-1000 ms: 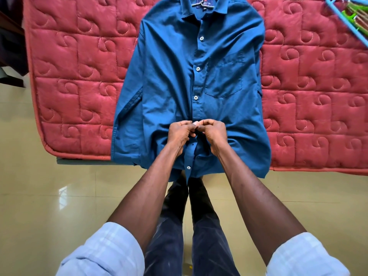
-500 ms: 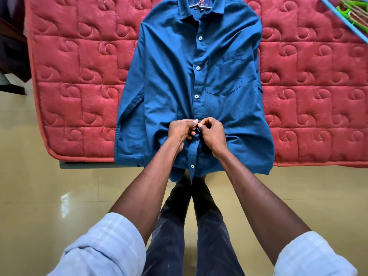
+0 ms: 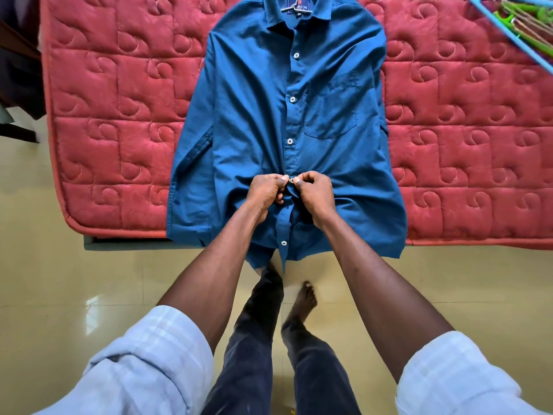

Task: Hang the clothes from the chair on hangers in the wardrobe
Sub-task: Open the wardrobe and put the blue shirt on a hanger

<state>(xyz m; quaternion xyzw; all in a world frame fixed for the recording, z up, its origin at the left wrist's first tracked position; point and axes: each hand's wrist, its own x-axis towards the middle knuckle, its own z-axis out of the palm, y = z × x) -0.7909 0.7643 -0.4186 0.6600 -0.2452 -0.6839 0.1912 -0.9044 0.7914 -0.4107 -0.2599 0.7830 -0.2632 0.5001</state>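
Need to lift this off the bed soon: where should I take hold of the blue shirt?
Take the blue shirt at the collar, coming from the far end. A hanger hook seems to show there, and a grip there lets the buttoned front hang straight.

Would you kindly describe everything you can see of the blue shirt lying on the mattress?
The dark blue long-sleeved button-up shirt looks like woven cotton, lightly creased. It lies front up on the red quilted mattress, collar away from the person, hem hanging over the near edge. It has white buttons, a chest pocket and a hanger hook at the collar. Three upper buttons look fastened. The left hand and right hand pinch the placket around a button at mid-front; the lowest button seems undone.
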